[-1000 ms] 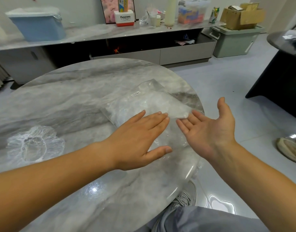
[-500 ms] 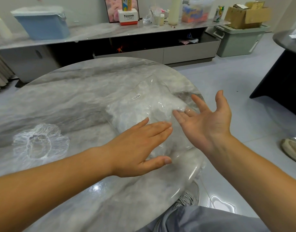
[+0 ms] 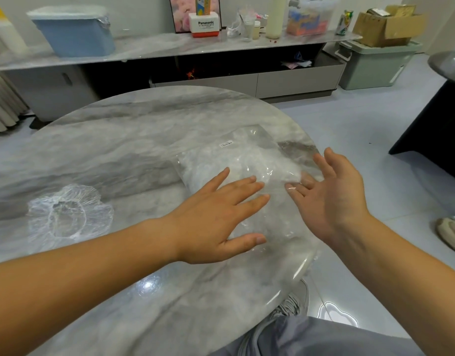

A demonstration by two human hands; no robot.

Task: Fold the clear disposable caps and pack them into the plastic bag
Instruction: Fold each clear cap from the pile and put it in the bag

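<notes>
Fingers of the left hand (image 3: 216, 214) lie straight on the plastic bag (image 3: 236, 163). The right hand (image 3: 331, 196), palm up and open, touches the bag's edge, gripping nothing.

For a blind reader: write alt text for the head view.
A left hand lies flat on a clear plastic bag on a round marble table; the right hand, palm up, touches its right edge. One loose cap lies unfolded to the left.

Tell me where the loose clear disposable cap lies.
Head view: the crinkled clear disposable cap lies on the left of the round grey marble table, apart from the clear plastic bag under the left hand.
</notes>
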